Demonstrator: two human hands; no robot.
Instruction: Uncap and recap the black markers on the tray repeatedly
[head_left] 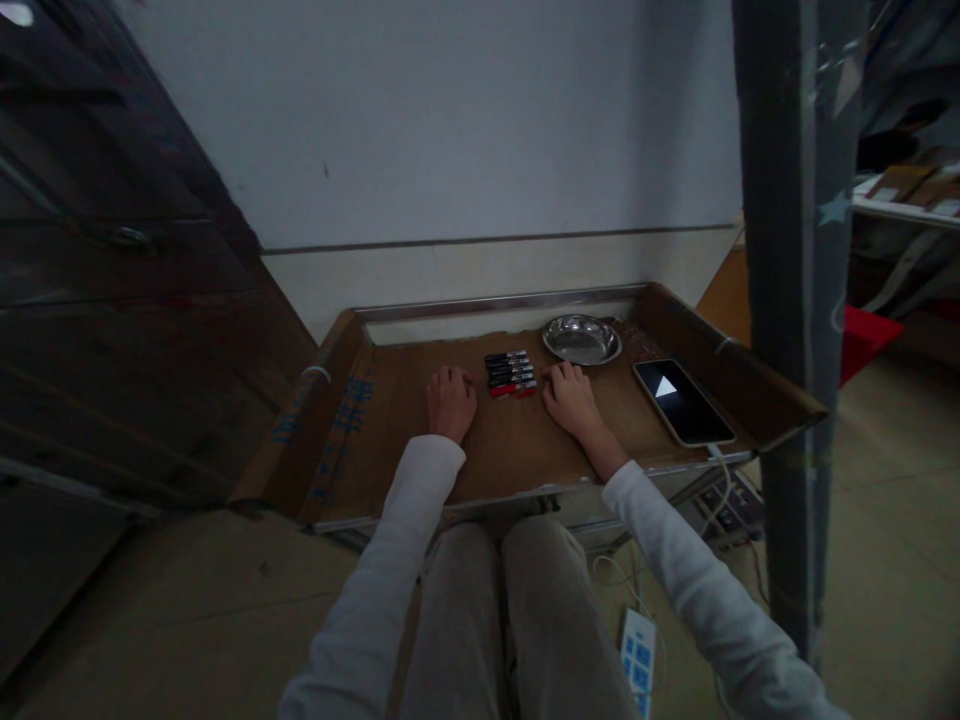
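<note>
My left hand (451, 402) rests palm down on the cardboard lining (405, 375) of a small table, fingers loosely bent and holding nothing. Just right of it lies a neat row of capped markers, several black ones (508, 367) and, nearest me, red (513, 389). My right hand (570, 400) lies palm down on the other side of the row, its fingertips close to the marker ends, with nothing visible in it. Behind the right hand stands a shiny round metal dish (582, 341). The undersides of both hands are hidden.
A phone (684, 402) with a white cable (724, 475) lies at the right. Raised cardboard flaps (739, 375) border both sides, and a wall (487, 140) closes the back. A wrapped post (799, 300) stands at the right; a power strip (638, 655) lies on the floor.
</note>
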